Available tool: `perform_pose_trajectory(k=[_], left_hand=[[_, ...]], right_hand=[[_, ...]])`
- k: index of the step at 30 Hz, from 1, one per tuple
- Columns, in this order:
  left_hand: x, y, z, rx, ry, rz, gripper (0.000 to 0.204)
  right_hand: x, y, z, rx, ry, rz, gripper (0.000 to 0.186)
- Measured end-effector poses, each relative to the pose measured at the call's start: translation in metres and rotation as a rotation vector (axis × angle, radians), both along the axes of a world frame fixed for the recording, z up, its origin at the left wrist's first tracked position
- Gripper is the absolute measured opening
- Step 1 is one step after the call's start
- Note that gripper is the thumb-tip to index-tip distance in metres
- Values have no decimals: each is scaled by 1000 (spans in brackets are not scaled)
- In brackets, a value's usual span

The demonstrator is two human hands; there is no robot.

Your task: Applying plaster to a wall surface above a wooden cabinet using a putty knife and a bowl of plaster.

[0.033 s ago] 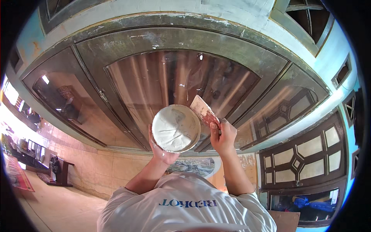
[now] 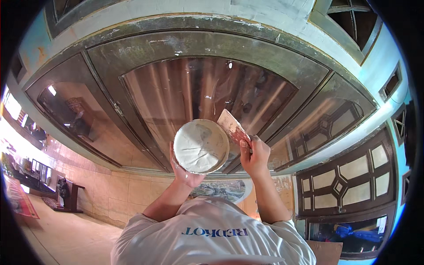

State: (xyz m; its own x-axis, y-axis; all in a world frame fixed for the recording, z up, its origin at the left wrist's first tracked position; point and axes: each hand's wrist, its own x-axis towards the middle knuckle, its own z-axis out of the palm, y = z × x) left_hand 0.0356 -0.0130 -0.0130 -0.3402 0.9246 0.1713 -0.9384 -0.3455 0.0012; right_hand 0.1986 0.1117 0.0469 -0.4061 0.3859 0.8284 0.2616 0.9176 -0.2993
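Note:
My left hand [image 2: 186, 176] grips a round bowl [image 2: 228, 152] from below and at its left side, with fingers along the outer wall. Smooth white putty [image 2: 194, 152] fills the bowl, with creases across its surface and a greyer patch near the upper rim. In my right hand [image 2: 257, 158] is a flat putty scraper [image 2: 232, 125], reddish and smeared with pale dried putty. Its wide end points up and left, close to the bowl's right rim. I cannot tell whether the scraper touches the rim.
Beyond my hands stands a wide dark wooden frame [image 2: 194, 43] with curtained glass panes, its paint scuffed with white marks. A brown door with pale panels [image 2: 324, 179] is at the right. Dark furniture [image 2: 68, 194] stands on the tiled floor [image 2: 92, 229] at the left.

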Motion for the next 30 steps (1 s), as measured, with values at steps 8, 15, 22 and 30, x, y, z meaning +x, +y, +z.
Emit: perform_pose_trajectory(k=[8,15,22,30], left_hand=[[-12,-3,1,55,-22,-34,70],[-19,-5,0,26,-22,-81,69],[-24,-8,11,2,-10,-43,68],[-31,-8,14,-14,29,-26,68]], right_hand=[[2,5,-2,39,-187,47,26],[4,17,10,91,-309,134,19],[7,23,10,93,-443,100,19],[4,30,29,79,-395,-1,17]])
